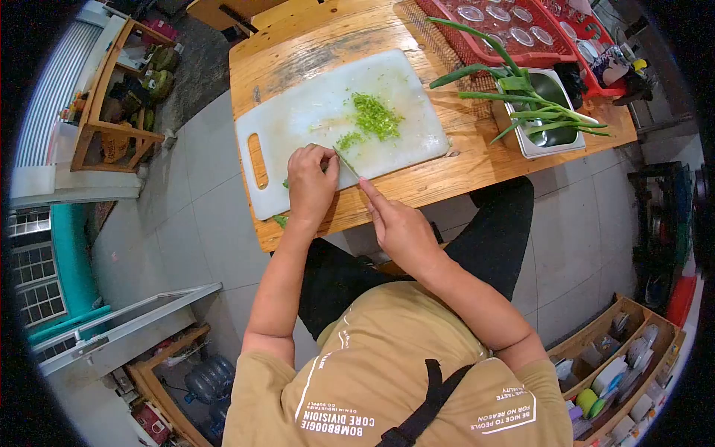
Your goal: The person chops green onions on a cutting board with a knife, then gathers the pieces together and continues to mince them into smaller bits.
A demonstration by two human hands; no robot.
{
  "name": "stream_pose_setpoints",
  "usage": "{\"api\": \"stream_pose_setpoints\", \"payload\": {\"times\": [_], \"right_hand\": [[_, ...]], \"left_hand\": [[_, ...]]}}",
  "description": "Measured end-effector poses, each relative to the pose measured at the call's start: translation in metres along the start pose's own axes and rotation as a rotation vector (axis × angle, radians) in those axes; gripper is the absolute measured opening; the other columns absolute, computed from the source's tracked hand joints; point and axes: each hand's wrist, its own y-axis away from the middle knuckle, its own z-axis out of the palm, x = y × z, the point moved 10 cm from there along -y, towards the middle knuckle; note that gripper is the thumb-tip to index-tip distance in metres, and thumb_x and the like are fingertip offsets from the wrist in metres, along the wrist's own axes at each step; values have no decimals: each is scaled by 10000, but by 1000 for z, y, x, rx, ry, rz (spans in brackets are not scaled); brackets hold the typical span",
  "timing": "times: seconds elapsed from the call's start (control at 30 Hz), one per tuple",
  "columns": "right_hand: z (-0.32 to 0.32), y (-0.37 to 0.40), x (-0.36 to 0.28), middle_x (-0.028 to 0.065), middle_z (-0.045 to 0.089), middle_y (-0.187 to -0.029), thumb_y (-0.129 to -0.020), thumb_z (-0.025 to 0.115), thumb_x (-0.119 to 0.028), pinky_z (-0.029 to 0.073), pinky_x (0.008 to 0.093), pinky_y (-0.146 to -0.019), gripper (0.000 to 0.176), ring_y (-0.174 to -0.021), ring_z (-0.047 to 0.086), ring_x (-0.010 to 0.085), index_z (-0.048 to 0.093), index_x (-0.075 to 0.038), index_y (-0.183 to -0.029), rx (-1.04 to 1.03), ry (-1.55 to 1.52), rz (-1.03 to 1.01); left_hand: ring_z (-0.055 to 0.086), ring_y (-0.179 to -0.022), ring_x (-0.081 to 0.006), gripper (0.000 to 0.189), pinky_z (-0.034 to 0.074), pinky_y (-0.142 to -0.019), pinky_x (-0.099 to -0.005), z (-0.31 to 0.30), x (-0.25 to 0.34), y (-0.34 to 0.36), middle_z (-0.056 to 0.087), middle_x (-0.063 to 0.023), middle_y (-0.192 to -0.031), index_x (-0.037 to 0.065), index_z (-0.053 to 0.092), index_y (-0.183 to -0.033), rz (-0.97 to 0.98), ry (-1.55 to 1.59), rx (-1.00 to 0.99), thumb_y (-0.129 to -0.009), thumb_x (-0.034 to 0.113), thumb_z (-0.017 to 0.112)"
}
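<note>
The right hand (406,231) grasps a knife (346,163), index finger extended toward the blade. The left hand (313,179) is curled over the board's near edge; its grip is hidden, but leafy greens (280,220) emerge at its 7 o'clock, presumably part of a gathered bunch. Sound technique, by judgement: tuck the guiding fingertips and thumb behind the knuckles, keep the bunch compact and flat, and take short, even strokes further in from the edge. Chopped greens (376,118) lie at the knife's 1 o'clock, on the white cutting board (298,112). Beyond, at 2 o'clock, a metal container (529,146) bears long green stalks (532,100); a red crate (477,46) sits at 1 o'clock. Legible lettering, inverted on the tan shirt (402,320) at 6 o'clock: "BOMBBOOGIE CORE DIVISION", "DENIM INDUSTRIES", "BE NICE TO PEOPLE FOR NO REASON".
</note>
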Motion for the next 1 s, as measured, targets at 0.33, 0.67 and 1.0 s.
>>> {"api": "stream_pose_setpoints", "payload": {"times": [0.33,0.67,1.0], "right_hand": [[0,-24,-2,237,699,-839,-1112,551,-190,573,564,-707,508,-760,699,442,516,-128,-1615,97,24,-72],[0,-4,-3,263,698,-851,-1100,592,-148,558,548,-724,548,-779,704,437,488,-172,-1637,16,23,-25],[5,-18,-1,235,696,-850,-1108,546,-188,576,560,-708,543,-748,691,446,474,-165,-1645,73,58,-63]], "left_hand": [[678,-929,-352,100,532,-891,-459,0,-3,0,722,-142,-909,14,753,-917,13,-3,32,-911,109,780],[675,-942,-350,92,531,-892,-453,-1,-1,2,720,-139,-921,12,753,-934,27,23,22,-911,99,774],[644,-910,-344,68,500,-918,-461,-7,9,6,697,-116,-867,31,737,-856,62,-7,112,-889,83,768]]}}
